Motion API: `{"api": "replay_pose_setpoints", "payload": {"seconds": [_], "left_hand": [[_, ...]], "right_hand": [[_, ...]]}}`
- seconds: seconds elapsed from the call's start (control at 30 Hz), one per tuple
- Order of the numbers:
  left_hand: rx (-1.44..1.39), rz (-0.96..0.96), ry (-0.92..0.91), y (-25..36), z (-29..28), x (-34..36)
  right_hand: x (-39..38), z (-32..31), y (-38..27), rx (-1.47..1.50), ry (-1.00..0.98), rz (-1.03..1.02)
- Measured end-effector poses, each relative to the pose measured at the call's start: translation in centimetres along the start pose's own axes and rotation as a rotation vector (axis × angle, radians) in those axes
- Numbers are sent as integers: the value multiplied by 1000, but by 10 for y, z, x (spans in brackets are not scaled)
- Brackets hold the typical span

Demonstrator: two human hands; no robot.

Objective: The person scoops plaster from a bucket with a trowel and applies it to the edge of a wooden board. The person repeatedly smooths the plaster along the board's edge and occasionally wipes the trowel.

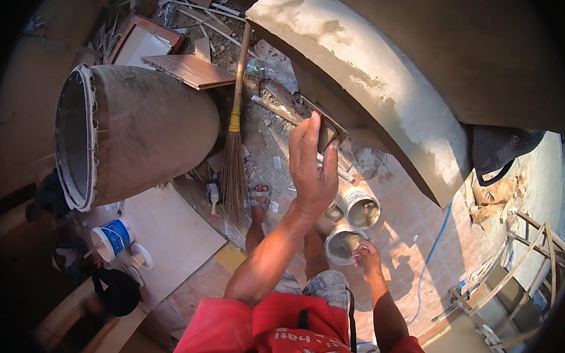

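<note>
My left hand (314, 171) is raised in the middle, fingers curved beside a small brownish squarish piece (328, 134); whether it holds that piece is unclear. My right hand (368, 259) is lower right, closed on a pale tool (356, 244) at the mouth of a dirty white bucket (336, 251); the tool's shape is partly hidden. A second bucket (357, 199) with something pale inside stands just behind it. A curved, rough-plastered concrete edge (387, 99) runs diagonally above both buckets.
A large grey drum (139, 132) lies left, beside a straw broom (233, 162), paintbrush (213, 199) and debris. A pale board (185, 229) carries a blue-labelled tub (112, 238). At right are a dark mesh item (501, 148), blue hose (437, 246) and scrap frames (521, 275).
</note>
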State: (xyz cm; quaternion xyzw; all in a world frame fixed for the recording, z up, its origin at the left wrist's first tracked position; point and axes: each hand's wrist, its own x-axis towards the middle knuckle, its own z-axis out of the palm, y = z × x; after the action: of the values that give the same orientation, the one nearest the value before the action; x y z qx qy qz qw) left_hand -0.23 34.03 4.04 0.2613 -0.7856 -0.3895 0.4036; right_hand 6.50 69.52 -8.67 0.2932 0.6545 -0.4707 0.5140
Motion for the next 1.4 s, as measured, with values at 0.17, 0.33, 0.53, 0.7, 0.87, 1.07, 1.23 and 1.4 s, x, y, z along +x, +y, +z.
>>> {"api": "replay_pose_setpoints", "payload": {"seconds": [0.17, 0.33, 0.53, 0.7, 0.87, 1.07, 1.23, 1.4], "left_hand": [[-11, 83, 56, 7, 15, 33], [-29, 65, 41, 6, 34, 29], [35, -119, -118, -26, 53, -27], [-23, -76, -41, -1, 31, -14], [-63, 72, 28, 19, 33, 13], [-2, -90, -101, -13, 56, -38], [-21, -94, -107, 12, 39, -35], [-91, 24, -27, 30, 42, -11]], "right_hand": [[3, -2, 6, -6, -15, -21], [5, -4, 9, -15, -18, -24], [3, -3, 8, -36, 0, 9], [-1, -3, 6, -56, 6, 7], [-1, 1, 5, -68, -3, -8], [-5, 2, 8, -57, -9, -15], [-2, -5, 16, -58, 8, -42], [-4, 0, 17, -9, 13, -26]]}}
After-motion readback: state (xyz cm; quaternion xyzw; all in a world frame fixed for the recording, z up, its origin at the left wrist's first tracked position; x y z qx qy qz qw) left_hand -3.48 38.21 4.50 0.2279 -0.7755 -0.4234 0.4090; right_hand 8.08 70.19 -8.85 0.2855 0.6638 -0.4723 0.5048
